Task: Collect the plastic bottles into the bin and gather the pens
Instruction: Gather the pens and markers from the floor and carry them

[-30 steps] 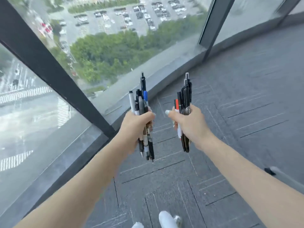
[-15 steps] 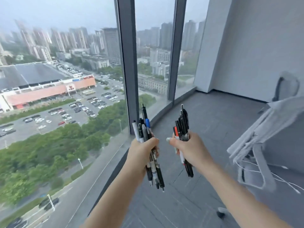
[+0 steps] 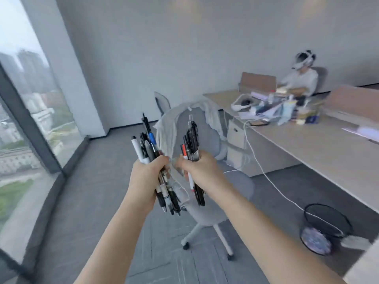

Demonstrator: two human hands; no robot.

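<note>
Grey carpet tiles [image 3: 98,212] cover the floor of an office, with a tall window [image 3: 26,111] along the left side showing city buildings and a plain pale wall behind. Held out in front of the camera, both bare arms reach forward at chest height. The left hand [image 3: 146,177] is clenched around a bundle of pens [image 3: 152,160], mostly black with one white-barrelled marker and one with a blue band, their ends fanning upward and their lower ends hanging below the fist. The right hand [image 3: 196,171] is clenched around a second bundle of pens [image 3: 191,148], mostly black with one showing a red-orange band. The two fists sit just beside each other, knuckles nearly touching, and the bundles stand roughly upright. Behind the hands is a grey office chair [image 3: 207,201] on white legs with casters, a pale garment draped over its back. To the right runs a long light-wood desk [image 3: 307,152] whose far end is crowded with blurred clutter, and a white cable hangs from its near edge to the floor. A black wire-mesh bin [image 3: 326,230] stands on the carpet below the desk's near edge, with something pale and purplish inside. At the desk's far end a seated person [image 3: 301,76] wears a headset.
</note>
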